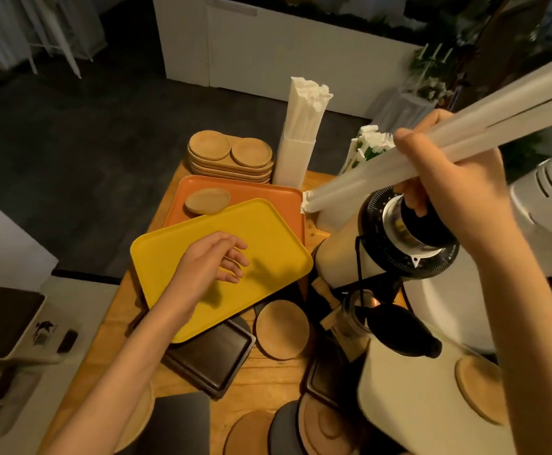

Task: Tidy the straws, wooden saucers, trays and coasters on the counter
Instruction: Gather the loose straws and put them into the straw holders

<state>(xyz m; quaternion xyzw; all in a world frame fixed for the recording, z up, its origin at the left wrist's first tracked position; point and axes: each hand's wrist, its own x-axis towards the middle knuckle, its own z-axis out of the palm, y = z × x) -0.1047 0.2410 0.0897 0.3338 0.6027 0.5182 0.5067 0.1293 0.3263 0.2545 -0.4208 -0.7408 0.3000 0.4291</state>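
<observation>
Since the wrapped straws [514,106] look light and bendy, the right hand [455,185] does well to curl its fingers round them partway along, up above the counter [278,372], while the left hand [209,264] hovers, fingers loose, over the yellow tray [268,231].

Café service counter, as I see it from where I stand. At the far edge of the wooden counter [268,376], wrapped straws [304,106] stand upright in a white holder [294,162], beside a stack of wooden saucers [232,167]. An orange tray [268,198] and a yellow tray [268,244] overlap mid-counter. A dark tray [215,359] and a round coaster [283,328] lie nearer me. At the right edge is a grinder [386,251] with a graduated dial collar. Beyond are a dark floor and a white planter [301,50] with greenery.
</observation>
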